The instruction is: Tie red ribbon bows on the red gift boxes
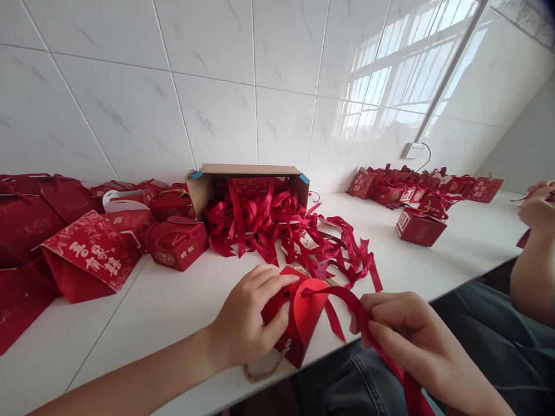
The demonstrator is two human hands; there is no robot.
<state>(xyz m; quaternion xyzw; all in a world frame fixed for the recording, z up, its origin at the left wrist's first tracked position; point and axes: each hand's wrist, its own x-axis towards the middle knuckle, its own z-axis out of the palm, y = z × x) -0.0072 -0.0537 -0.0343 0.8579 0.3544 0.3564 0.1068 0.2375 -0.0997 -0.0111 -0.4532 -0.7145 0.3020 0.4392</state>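
Note:
A small red gift box (pixel 303 346) stands at the table's front edge, its rounded top flap (pixel 310 312) facing right. My left hand (pixel 247 315) is closed around the box's upper left side, thumb and fingers near a small hole in it. A dark red ribbon (pixel 351 297) passes through a hole in the flap. Between thumb and fingers, my right hand (pixel 403 335) pinches this ribbon to the right of the box, and its length trails down past the table edge. A gold braided cord (pixel 271 370) lies by the box's base.
Behind the box, a cardboard carton (pixel 197 199) on its side spills red ribbons (pixel 255 222) onto the white table (pixel 173 323). Finished-looking red boxes (pixel 93 254) crowd the left; others (pixel 420 225) stand right. Another person's hand (pixel 537 205) is at far right. A tiled wall (pixel 212 115) rises behind.

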